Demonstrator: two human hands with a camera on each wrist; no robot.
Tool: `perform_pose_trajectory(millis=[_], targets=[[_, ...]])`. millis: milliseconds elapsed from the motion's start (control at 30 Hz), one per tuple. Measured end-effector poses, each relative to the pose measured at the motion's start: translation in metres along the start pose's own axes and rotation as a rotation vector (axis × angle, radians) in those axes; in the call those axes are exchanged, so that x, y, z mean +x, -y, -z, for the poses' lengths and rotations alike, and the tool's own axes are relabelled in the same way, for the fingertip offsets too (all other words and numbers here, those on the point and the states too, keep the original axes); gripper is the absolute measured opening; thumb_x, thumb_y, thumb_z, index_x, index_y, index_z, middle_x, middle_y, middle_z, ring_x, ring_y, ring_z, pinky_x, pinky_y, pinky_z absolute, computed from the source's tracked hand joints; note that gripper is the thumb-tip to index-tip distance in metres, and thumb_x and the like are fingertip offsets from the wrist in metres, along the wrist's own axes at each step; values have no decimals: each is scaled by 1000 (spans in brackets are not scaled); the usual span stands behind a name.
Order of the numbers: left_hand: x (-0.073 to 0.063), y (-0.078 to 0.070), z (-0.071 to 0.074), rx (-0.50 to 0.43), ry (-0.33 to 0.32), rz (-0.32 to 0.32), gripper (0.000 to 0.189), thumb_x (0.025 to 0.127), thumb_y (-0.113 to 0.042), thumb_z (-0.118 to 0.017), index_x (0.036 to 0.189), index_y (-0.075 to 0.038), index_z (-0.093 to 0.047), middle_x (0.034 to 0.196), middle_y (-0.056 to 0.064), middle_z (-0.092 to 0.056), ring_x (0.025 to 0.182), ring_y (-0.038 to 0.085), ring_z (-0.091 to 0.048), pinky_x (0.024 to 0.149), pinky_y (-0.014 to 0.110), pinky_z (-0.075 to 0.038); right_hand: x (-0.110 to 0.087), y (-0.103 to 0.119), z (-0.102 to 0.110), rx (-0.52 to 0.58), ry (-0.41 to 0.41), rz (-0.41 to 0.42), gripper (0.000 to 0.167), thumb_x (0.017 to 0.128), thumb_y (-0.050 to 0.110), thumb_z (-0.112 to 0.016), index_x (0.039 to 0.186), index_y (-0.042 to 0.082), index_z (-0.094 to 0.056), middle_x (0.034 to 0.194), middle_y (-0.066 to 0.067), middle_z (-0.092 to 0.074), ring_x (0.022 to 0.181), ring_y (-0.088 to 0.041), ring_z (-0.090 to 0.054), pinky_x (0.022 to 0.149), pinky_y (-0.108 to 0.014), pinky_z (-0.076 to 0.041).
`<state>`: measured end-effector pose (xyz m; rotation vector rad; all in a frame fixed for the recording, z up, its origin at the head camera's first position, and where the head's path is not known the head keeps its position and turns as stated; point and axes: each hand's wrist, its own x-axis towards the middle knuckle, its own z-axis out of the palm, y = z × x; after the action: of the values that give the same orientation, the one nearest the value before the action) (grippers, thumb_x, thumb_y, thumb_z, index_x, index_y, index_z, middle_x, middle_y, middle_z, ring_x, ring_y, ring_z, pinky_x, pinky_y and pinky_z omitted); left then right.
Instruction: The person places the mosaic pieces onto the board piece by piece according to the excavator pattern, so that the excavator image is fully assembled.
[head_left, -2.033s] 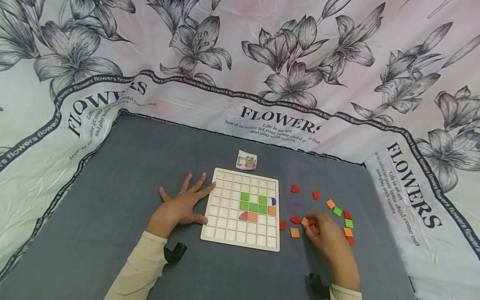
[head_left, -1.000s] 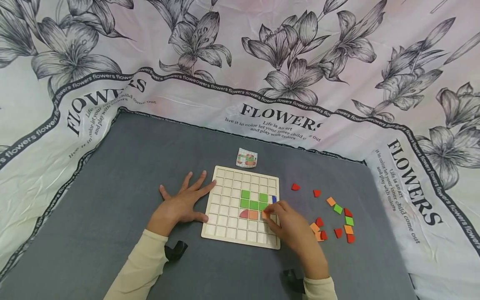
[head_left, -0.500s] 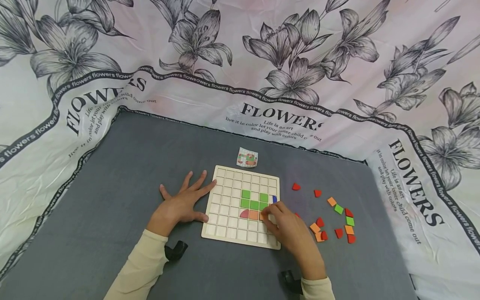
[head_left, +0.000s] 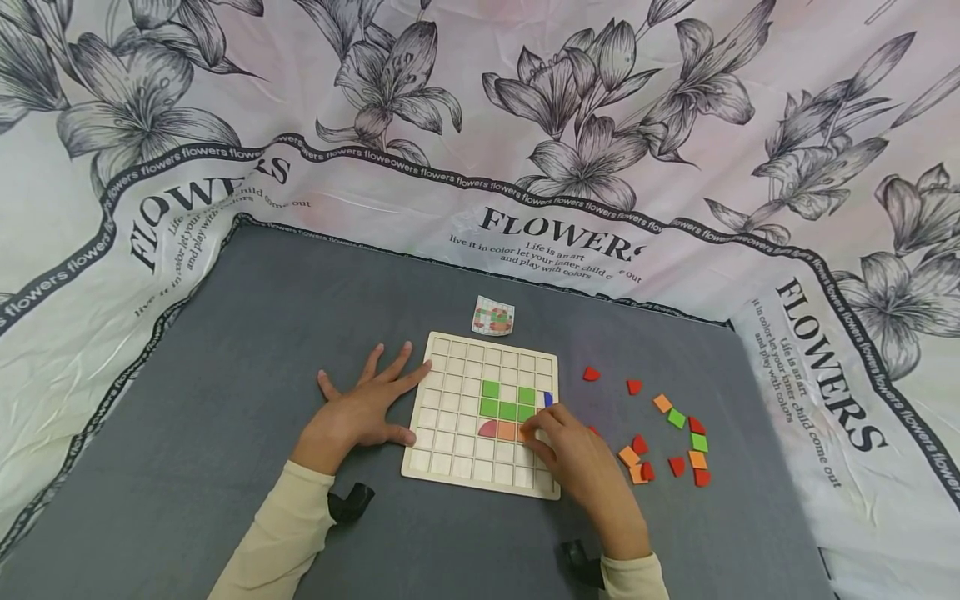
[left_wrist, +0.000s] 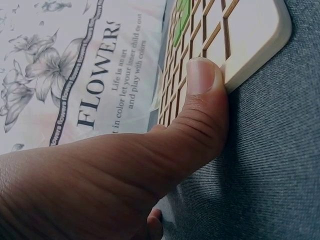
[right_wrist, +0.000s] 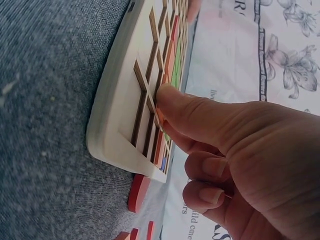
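A pale wooden grid board [head_left: 450, 421] lies on the grey cloth. Along its left edge my left hand [head_left: 356, 417] rests with fingers spread; in the left wrist view the thumb [left_wrist: 201, 77] presses on the rim. My right hand [head_left: 583, 457] pinches an orange square tile [right_wrist: 160, 116] between thumb and index finger, down at a cell in the board's right half. That tile is mostly hidden by the fingers. Beside it sit another orange tile [head_left: 506, 431] and a red quarter-round piece [head_left: 488, 428]. Several green squares [head_left: 507, 411] fill cells above, and a blue piece [head_left: 548, 399] shows near the right edge.
Behind the board lies a small pattern card [head_left: 492, 317]. Loose tiles are scattered to the right, among them a red piece [head_left: 592, 374], a green square [head_left: 677, 418] and an orange square [head_left: 628, 456]. A flower-printed cloth [head_left: 420, 200] borders the table.
My right hand has moved left from the loose pieces to the board, bringing the orange tile; over the last half second it holds nearly still there. The left hand stays in place.
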<state>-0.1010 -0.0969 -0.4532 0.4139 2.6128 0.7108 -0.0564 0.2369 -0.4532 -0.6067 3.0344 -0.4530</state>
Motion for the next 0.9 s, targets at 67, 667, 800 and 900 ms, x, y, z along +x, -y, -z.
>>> perform_pose_trajectory(millis=[67, 667, 800, 900], targets=[[0, 0, 0, -2, -2, -2, 109, 82, -42, -90, 170, -34, -26, 179, -1, -5, 164, 37, 8, 99, 93, 16, 0, 0, 0, -2, 0, 2, 21, 89, 16, -88, 105, 18, -75, 103, 1, -65, 72, -8, -55, 56, -21, -47], [0, 0, -1, -2, 7, 7, 109, 82, -41, -90, 170, -35, -25, 179, -2, -3, 164, 37, 9, 99, 93, 17, -15, -36, 22, -18, -97, -108, 21, 94, 17, -83, 113, 12, -76, 103, 0, -69, 77, -12, -60, 64, -32, -53], [0, 0, -2, -3, -4, 0, 109, 82, -41, -90, 170, -34, -26, 179, -1, -5, 164, 38, 7, 99, 93, 16, -22, -50, 32, -12, -85, -173, 22, 96, 19, -81, 116, 11, -75, 103, 0, -69, 78, -15, -60, 65, -35, -53], [0, 0, -2, 1, -5, 0, 109, 82, -42, -90, 170, -34, -26, 179, -1, -5, 164, 38, 7, 100, 93, 16, -26, -54, 35, 3, -73, -188, 21, 96, 18, -82, 114, 10, -76, 101, 0, -70, 79, -15, -60, 67, -37, -53]])
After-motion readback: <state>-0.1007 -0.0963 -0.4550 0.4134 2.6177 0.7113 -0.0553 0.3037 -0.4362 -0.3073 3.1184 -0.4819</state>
